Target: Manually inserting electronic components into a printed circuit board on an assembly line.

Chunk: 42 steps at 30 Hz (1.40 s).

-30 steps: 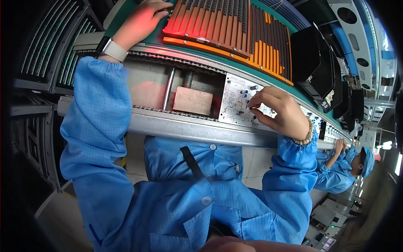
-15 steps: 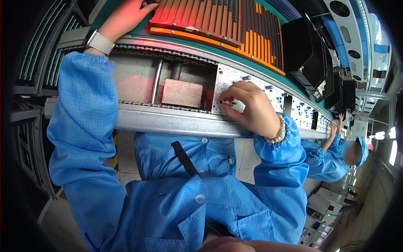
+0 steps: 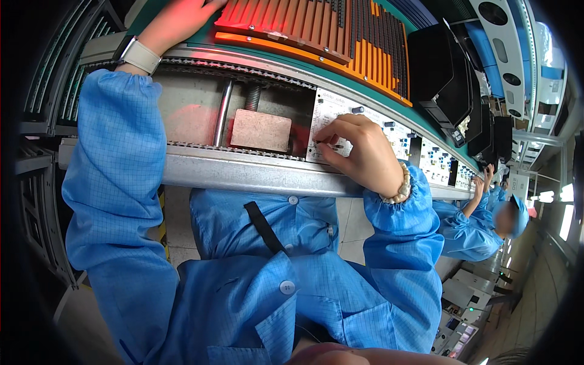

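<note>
Right hand (image 3: 364,148) has travelled to the nine-o'clock end of the circuit board (image 3: 331,109) from farther along it a second ago. White, flat and roughly rectangular, the board bears fine dark printing and a dark upright capacitor (image 3: 358,110) near its twelve-o'clock edge; it lies on the conveyor rail (image 3: 243,169), at three o'clock from the metal block (image 3: 261,130). The right grip's thumb and forefinger nearly meet; whether they pinch a part, I cannot tell. At eleven o'clock, the left hand (image 3: 173,25) is beside the orange rack (image 3: 286,30), its grip too cut off to judge.
</note>
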Available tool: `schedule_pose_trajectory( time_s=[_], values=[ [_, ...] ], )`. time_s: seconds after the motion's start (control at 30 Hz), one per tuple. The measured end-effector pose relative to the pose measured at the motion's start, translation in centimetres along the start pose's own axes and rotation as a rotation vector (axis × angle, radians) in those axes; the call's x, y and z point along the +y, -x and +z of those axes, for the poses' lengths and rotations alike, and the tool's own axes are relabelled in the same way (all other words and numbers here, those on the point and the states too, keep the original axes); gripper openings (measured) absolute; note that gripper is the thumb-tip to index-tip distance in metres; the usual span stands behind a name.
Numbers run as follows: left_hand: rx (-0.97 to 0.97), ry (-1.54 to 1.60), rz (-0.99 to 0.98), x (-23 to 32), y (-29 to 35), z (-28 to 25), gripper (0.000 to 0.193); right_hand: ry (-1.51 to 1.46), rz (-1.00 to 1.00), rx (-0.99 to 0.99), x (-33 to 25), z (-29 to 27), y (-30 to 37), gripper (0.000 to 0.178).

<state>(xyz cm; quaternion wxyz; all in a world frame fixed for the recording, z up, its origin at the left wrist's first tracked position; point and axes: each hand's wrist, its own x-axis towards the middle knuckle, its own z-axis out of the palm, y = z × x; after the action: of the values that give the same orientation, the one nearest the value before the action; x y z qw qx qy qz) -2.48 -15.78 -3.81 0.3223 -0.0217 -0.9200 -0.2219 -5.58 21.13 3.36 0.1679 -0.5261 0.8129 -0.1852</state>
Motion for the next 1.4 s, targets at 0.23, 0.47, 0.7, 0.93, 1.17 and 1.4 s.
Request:
schedule_pose_trajectory(
  time_s=[0.23, 0.47, 0.7, 0.93, 1.17, 1.4],
  values=[
    [-0.044, 0.069, -0.070, 0.7, -0.1, -0.4, 0.013, 0.116, 0.030, 0.057, -0.7, 0.6, 0.2, 0.013],
    [-0.068, 0.154, -0.179, 1.7, -0.4, -0.7, 0.010, 0.189, 0.020, 0.087, -0.9, 1.1, 1.0, 0.013],
    [-0.042, 0.151, -0.146, 0.7, -0.1, -0.5, 0.010, 0.284, -0.139, 0.096, -0.9, 0.4, 1.6, 0.019],
    [-0.020, 0.133, -0.152, 0.6, 0.1, -0.4, 0.014, 0.247, -0.322, 0.068, 2.0, -0.3, 0.8, 0.025],
    [0.044, 0.063, -0.137, 1.3, -0.1, -0.8, 0.017, 0.364, -0.534, 0.044, 3.4, -0.7, 0.0, 0.026],
    [0.036, 0.153, -0.151, 0.5, -0.2, -0.7, 0.015, 0.416, -0.627, -0.016, 3.1, -1.4, -0.5, 0.025]
  ],
)
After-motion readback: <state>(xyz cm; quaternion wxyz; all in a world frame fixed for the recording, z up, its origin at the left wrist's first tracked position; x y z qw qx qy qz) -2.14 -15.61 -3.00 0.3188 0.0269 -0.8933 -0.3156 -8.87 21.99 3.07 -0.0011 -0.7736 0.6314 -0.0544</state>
